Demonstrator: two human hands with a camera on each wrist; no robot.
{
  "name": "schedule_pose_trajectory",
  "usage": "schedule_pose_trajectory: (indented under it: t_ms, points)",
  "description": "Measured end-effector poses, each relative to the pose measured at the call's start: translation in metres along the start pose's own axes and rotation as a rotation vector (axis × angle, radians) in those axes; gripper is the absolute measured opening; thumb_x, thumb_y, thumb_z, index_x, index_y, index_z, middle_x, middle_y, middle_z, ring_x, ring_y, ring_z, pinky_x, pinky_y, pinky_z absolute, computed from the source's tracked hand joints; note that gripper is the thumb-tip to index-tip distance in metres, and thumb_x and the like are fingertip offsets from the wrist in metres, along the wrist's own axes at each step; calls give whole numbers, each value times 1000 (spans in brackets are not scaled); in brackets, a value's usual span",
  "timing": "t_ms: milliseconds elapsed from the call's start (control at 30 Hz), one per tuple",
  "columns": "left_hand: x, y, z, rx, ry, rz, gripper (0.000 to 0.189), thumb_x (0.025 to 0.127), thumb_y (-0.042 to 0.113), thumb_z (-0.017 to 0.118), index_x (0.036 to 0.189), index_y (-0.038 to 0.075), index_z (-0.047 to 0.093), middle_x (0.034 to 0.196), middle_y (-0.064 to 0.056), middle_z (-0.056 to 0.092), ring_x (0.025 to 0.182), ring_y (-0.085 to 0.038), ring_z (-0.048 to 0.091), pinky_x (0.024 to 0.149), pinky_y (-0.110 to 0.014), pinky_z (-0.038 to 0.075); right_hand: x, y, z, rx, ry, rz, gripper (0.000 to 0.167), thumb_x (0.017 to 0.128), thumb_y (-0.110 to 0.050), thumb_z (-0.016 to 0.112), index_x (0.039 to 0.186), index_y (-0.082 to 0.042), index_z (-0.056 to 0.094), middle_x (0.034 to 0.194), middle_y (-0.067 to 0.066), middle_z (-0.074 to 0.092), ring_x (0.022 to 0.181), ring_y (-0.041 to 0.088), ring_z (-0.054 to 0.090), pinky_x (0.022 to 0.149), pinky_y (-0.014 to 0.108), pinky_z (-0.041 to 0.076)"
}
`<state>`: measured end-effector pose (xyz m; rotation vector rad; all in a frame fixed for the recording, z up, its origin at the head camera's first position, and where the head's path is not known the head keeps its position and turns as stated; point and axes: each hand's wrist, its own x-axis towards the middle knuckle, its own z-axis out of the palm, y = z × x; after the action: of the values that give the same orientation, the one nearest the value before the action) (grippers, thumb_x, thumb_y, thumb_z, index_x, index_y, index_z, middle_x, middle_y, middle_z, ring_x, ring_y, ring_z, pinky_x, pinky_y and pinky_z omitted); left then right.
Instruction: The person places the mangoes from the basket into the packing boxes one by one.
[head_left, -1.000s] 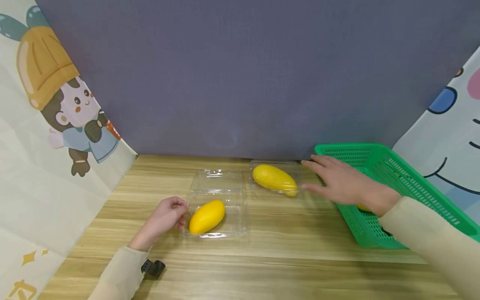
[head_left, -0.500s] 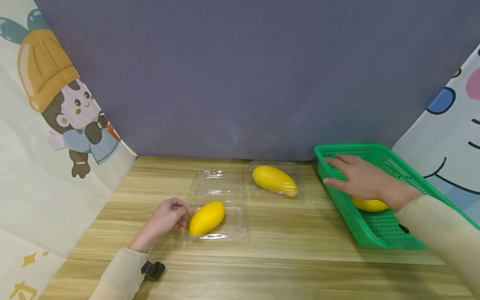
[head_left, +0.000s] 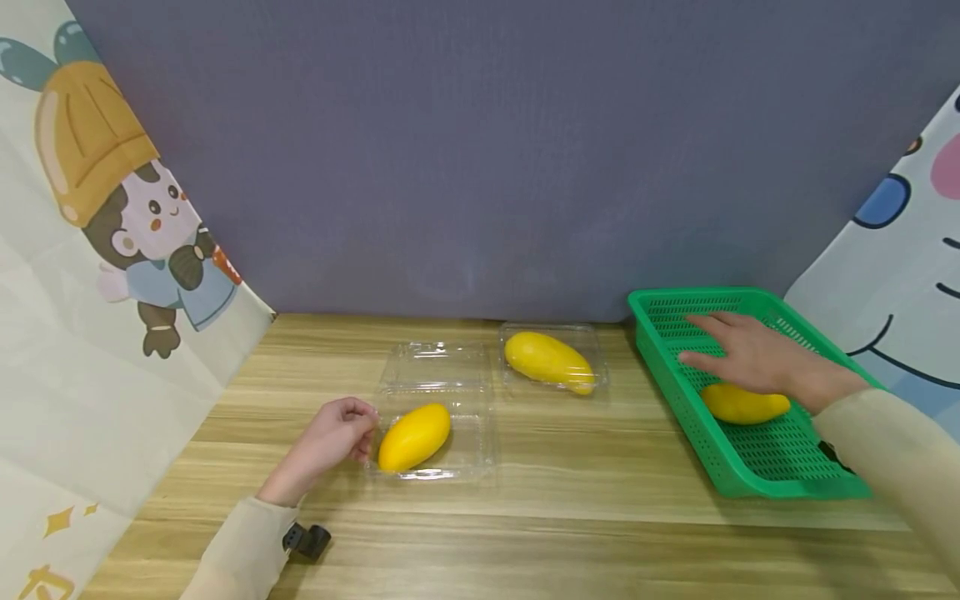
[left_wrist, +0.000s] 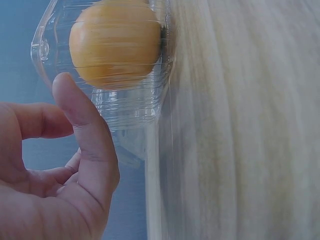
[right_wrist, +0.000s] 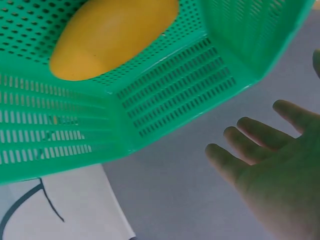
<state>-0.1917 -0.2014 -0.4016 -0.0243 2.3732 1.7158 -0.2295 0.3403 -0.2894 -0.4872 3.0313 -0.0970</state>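
Note:
A yellow mango [head_left: 415, 437] lies in the lower half of a clear plastic clamshell box [head_left: 471, 442], whose lid is folded back. My left hand [head_left: 335, 437] is at the left rim of this box, fingers loosely bent. In the left wrist view its thumb [left_wrist: 85, 122] is at or very near the rim, and I see no firm pinch. Over the green basket [head_left: 701, 442] hovers my right hand [head_left: 757, 354], fingers spread, holding nothing. Below it another mango [head_left: 742, 405] rests on the basket floor; the right wrist view shows this mango [right_wrist: 112, 37] apart from the fingers.
Behind and right of the first box, a second clear box [head_left: 596, 337] holds a mango [head_left: 550, 361]. Wooden tabletop [head_left: 570, 508] extends in front. A grey panel [head_left: 465, 167] stands along the back, with printed side panels left and right.
My right hand has moved right, from beside the second box to above the green basket, uncovering the mango inside it. The left hand and both boxes have stayed put.

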Motion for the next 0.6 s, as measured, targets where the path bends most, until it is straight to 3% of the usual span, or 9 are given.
schedule_pose_trajectory:
  t_ms: [267, 600]
  points:
    - [0, 0, 0, -9, -6, 4, 22, 93, 7, 49, 108, -10, 51, 76, -15, 55, 61, -21, 53, 55, -32, 53, -2, 16, 8, 22, -22, 34, 82, 91, -60, 42, 144, 1, 29, 140, 36, 26, 122, 58, 26, 93, 72, 23]
    - [-2, 0, 0, -13, -10, 4, 22, 94, 7, 48, 108, -9, 51, 78, -15, 54, 62, -22, 53, 55, -33, 53, -11, 31, 20, 24, -40, 30, 80, 91, -55, 48, 140, 7, 33, 134, 40, 32, 118, 60, 30, 90, 71, 29]
